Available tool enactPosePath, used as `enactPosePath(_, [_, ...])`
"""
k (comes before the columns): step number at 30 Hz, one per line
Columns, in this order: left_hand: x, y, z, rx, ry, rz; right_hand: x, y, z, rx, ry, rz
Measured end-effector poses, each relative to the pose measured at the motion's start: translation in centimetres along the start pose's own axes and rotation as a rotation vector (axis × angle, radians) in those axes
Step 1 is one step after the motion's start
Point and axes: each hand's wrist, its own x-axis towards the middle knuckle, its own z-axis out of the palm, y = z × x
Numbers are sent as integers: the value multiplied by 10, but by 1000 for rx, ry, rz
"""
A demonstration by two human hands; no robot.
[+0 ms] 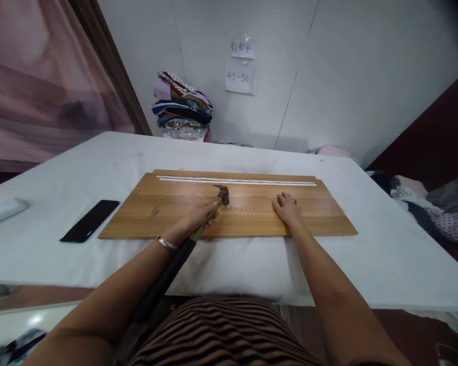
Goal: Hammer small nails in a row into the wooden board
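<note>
My left hand [199,215] is wrapped round a claw hammer [223,195], gripping it high on the handle, just below the rusty head. Its black grip slants back past the table's front edge. Beneath the head lies a wooden board [248,223], and beside it a short row of nails [244,208] runs to the right along the board. Resting on the board's right part, my right hand [287,207] has its fingers stretched out and holds nothing. A small pile of loose nails [154,211] lies on the left part of the board.
Two white strips [236,181] run along the board's far side. A black phone [89,220] lies left of the board on the white-covered table [118,152]. Folded clothes [182,107] are stacked by the wall behind; more cloth [454,223] lies beyond the right edge.
</note>
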Motion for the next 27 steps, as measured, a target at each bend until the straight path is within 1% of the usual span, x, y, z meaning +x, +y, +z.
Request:
enactPosePath(6, [2, -2, 2, 35, 51, -54, 0, 0, 0, 18, 8, -2])
enactPosePath(12, [-1, 0, 2, 13, 2, -15, 0, 0, 0, 15, 3, -3])
enactPosePath(16, [0, 0, 3, 60, 35, -31, 0, 0, -1, 12, 7, -4])
enactPosePath(22, [1, 0, 4, 26, 12, -25, 0, -1, -1, 3, -14, 2])
enactPosePath(27, [0, 1, 5, 40, 40, -53, 0, 0, 0, 0, -7, 0])
